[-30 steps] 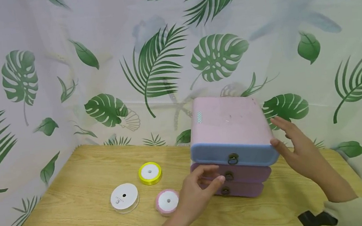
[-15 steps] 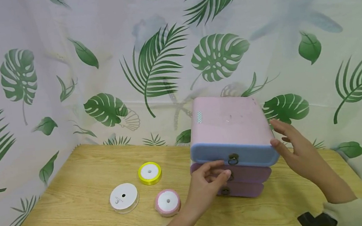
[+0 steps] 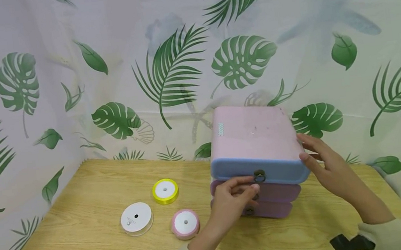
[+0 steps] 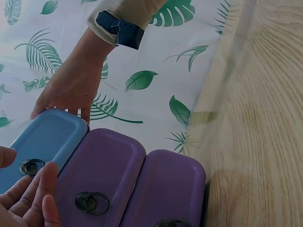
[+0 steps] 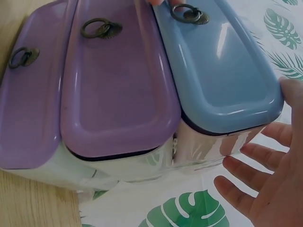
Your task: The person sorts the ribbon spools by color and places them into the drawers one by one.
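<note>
A stacked drawer unit with a pink top stands at the right of the table. Its blue top drawer front sits above two purple drawer fronts. My left hand is at the brass ring pull of the blue drawer. In the left wrist view, thumb and fingers lie on either side of that ring, with a gap between them. At the unit's upper right side my right hand rests with fairly straight, spread fingers, the thumb by the blue front's corner.
Left of the unit lie three ribbon spools on the wooden table: a yellow one, a white one and a pink one. A leaf-patterned cloth hangs behind, close to the unit's back.
My left hand has moved right and slightly up, from in front of the purple drawer to the blue drawer's ring. The right hand has stayed at the unit's side.
</note>
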{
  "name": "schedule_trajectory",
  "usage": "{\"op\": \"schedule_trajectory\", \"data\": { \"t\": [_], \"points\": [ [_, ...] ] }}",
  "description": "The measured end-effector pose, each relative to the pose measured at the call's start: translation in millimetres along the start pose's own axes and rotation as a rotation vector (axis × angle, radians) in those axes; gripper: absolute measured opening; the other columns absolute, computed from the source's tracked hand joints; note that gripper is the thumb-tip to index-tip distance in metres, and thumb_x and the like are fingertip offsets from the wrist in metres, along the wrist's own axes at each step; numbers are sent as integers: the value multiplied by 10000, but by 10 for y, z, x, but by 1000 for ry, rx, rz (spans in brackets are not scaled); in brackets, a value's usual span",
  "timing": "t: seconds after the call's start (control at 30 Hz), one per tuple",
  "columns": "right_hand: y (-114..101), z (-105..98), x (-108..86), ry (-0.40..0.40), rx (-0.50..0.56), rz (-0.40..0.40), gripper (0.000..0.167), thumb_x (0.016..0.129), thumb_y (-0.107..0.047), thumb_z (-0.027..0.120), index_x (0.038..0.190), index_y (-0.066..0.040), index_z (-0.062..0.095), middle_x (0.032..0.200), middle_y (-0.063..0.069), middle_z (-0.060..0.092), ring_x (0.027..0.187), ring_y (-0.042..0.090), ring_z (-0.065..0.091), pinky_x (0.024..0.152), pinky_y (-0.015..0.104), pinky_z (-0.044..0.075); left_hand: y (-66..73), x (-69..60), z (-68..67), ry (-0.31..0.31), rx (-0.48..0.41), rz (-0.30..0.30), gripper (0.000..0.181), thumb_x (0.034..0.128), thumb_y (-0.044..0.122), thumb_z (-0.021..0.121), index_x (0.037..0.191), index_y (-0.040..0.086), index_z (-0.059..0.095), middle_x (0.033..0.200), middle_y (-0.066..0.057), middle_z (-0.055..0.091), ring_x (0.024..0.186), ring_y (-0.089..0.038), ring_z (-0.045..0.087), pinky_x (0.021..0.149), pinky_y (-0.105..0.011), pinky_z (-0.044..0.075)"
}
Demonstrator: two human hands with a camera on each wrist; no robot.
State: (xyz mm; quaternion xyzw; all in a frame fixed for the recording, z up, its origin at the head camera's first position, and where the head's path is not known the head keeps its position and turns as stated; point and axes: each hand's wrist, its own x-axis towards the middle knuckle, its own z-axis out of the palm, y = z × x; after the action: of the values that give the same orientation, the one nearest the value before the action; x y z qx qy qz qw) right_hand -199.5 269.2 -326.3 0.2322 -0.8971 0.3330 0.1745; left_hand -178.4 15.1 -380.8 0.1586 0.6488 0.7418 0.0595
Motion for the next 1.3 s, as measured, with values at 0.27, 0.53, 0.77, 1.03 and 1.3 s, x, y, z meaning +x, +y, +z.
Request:
{"op": "schedule_trajectory", "data": {
  "t": [0.27,0.53,0.77,1.03,1.3],
  "points": [
    [21,-13,15,-17,35,54,500,1003,-121,499,1477,-45,358,1465,224,398,1167,-236,298,868,-15,291,-14,46,61,11,-48,-75,349,920,223,661,1185,-4,642,991,-215,726,727,-293,724,653,-238,550],
    [-4,-44,37,-80,52,124,485,1019,-141,466,1476,-20,353,1514,241,317,1237,361,424,840,-17,309,-7,62,96,27,-88,-125,267,909,187,666,1105,7,680,962,-198,736,610,-50,673,563,-174,453],
    [-39,-86,58,-115,69,181,492,1030,-199,446,1486,-44,345,1540,212,293,1252,367,435,819,1,341,-19,58,115,34,-111,-142,233,912,159,656,1075,-5,682,936,-197,738,583,-27,654,567,-177,459],
    [-15,-107,34,-115,105,225,489,1026,-251,463,1482,-96,376,1544,172,311,1147,-161,423,807,25,403,-27,52,129,27,-112,-151,226,913,142,645,1059,-27,675,910,-200,738,568,-7,637,549,-159,434],
    [10,-129,49,-119,141,258,498,1014,-252,496,1480,-116,385,1548,133,321,1097,-227,368,819,37,422,-46,66,124,29,-132,-168,195,899,119,653,1029,-24,677,862,-159,746,565,-27,637,549,-167,432]
  ]
}}
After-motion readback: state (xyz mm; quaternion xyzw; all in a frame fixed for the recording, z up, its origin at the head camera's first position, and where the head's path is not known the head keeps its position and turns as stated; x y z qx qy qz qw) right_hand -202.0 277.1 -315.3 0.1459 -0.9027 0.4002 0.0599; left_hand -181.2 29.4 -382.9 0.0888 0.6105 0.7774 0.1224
